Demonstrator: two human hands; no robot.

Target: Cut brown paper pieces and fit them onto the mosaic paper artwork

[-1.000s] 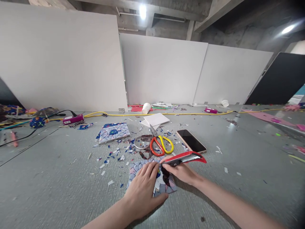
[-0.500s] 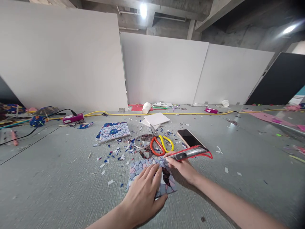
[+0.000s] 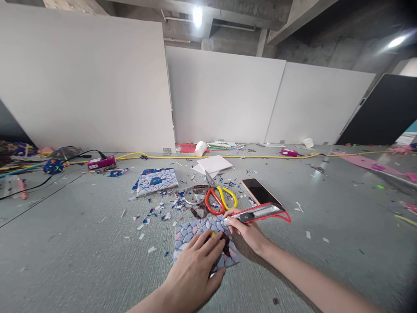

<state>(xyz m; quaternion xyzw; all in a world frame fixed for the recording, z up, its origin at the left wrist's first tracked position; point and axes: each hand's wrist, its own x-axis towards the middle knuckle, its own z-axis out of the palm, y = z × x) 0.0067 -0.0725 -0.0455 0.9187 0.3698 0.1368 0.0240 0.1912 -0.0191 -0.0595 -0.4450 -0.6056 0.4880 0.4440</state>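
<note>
Pressing patterned square (image 3: 192, 229) flat on table (image 3: 97, 261) with left hand (image 3: 195, 270), fingers slightly spread; well short of table's far edge. Pinching red cutter (image 3: 259, 212) between thumb and fingers of right hand (image 3: 247, 230), by square's far right corner; contact of tip unclear. Just beyond: scissors (image 3: 214, 202), beside silver loop (image 3: 185, 195). Toward right: phone (image 3: 259, 190), screen up. Toward left: second square (image 3: 156, 180), among scraps (image 3: 167, 216). Farther: white cards (image 3: 215, 164). Along far edge: yellow cord (image 3: 234, 157), tipped cup (image 3: 201, 148).
</note>
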